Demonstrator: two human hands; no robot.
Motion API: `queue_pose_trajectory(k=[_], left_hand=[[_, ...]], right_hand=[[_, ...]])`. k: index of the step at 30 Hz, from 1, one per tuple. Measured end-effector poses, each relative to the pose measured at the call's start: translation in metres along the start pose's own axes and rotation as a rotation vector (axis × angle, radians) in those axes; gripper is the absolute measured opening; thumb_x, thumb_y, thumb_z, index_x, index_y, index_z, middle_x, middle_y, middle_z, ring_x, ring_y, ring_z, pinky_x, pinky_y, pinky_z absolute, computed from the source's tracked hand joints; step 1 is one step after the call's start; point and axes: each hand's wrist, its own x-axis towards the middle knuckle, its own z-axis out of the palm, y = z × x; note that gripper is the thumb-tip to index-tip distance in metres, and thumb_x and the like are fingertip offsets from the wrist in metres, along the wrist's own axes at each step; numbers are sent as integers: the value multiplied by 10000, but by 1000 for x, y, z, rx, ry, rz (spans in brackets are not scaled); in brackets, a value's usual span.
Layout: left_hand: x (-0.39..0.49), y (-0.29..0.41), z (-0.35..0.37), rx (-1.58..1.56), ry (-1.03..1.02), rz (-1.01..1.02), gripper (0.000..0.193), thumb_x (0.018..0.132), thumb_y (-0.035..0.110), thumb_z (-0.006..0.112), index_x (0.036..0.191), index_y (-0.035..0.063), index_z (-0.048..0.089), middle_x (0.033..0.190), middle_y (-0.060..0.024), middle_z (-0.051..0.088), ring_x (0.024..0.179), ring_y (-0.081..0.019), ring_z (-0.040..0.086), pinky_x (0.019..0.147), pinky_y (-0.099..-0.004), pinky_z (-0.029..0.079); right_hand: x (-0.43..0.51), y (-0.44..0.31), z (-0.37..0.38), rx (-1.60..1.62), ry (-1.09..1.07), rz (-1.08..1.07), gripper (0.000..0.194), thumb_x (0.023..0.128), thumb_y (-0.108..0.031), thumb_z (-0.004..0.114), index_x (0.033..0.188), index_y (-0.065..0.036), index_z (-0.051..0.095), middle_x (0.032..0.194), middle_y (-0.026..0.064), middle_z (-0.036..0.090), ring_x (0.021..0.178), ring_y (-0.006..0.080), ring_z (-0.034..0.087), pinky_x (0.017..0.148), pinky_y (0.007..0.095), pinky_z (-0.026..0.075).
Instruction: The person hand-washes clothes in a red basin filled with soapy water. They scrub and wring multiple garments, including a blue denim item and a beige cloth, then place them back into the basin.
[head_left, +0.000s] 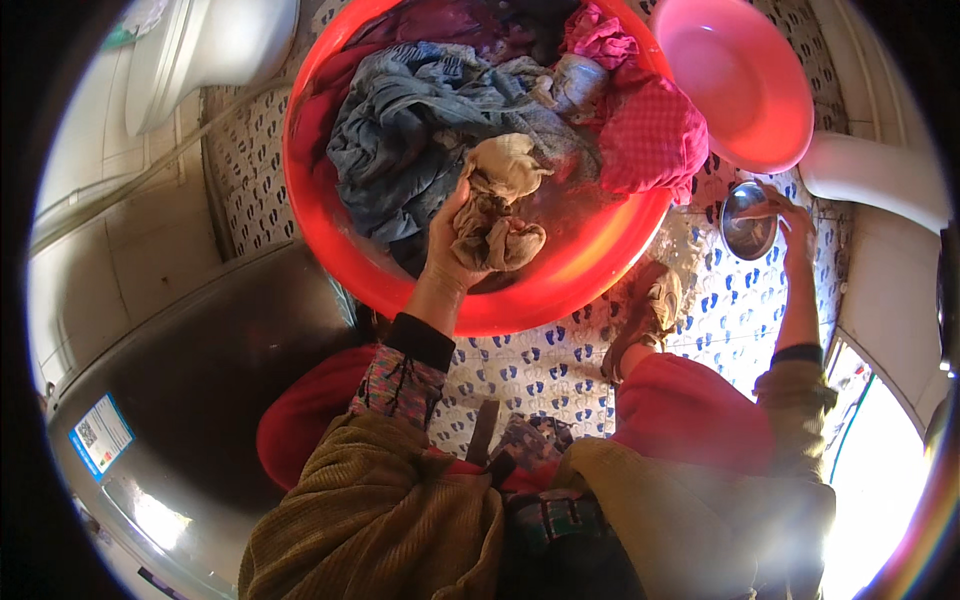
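My left hand (454, 238) grips a bunched, wet tan cloth (510, 244), which looks like socks or small garments. It is held over the near part of a large red plastic tub (480, 321). Inside the tub lie a wet grey-blue garment (405, 112) and a pink checked cloth (652, 135) draped over the right rim. Out to the right, my right hand (793, 221) is at a small metal bowl (750, 244) on the floor. Its fingers reach over the rim into the bowl; whether they hold anything there is hidden.
A pink basin (739, 82) leans beyond the tub's right side, near a white curved fixture (874, 176). On the left stands a large dark glossy appliance (202, 390) with a label. Footprint-patterned tiles (525, 367) cover the floor, wet near my shoe (652, 307). A hose (150, 165) runs at upper left.
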Motion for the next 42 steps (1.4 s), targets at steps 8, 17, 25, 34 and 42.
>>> queue_pose_trajectory(k=[8, 17, 25, 34, 42], left_hand=[[-28, -7, -6, -72, -6, 85, 307, 957, 268, 627, 1183, 63, 597, 1061, -89, 687, 880, -259, 711, 803, -429, 612], [-49, -28, -39, 128, 198, 257, 143, 942, 165, 634, 844, 73, 585, 590, -41, 515, 465, -199, 522, 460, -383, 452], [9, -38, -94, 1910, 590, 106, 292, 814, 285, 646, 1063, 155, 728, 947, -166, 724, 917, -393, 690, 799, -477, 573], [-30, -34, -53, 1479, 434, 699, 157, 825, 228, 674, 930, 112, 690, 1110, -137, 606, 900, -378, 642, 759, -461, 529], [-59, 24, 45, 519, 11, 607, 69, 823, 12, 687, 875, 33, 646, 688, -32, 626, 508, -109, 552, 473, -263, 447]], right_hand=[[-126, -208, 144, 381, -868, 21, 298, 896, -206, 573, 1125, -16, 552, 1114, 147, 642, 1092, 313, 638, 999, 463, 482], [-161, -113, 380, -1134, -1204, -760, 240, 856, -308, 637, 989, -112, 679, 964, 186, 685, 928, 387, 662, 786, 479, 531], [-171, -38, 407, -1711, -1108, -595, 300, 827, -322, 637, 931, -56, 730, 1059, 166, 690, 972, 361, 654, 814, 500, 518], [-127, -139, 383, -489, -1134, -114, 343, 724, -60, 753, 1045, -27, 635, 976, 82, 664, 883, 162, 621, 748, 326, 525], [-181, -183, 398, -522, -1013, 86, 323, 801, -58, 783, 1099, -83, 660, 936, 28, 680, 809, 118, 636, 697, 273, 553]])
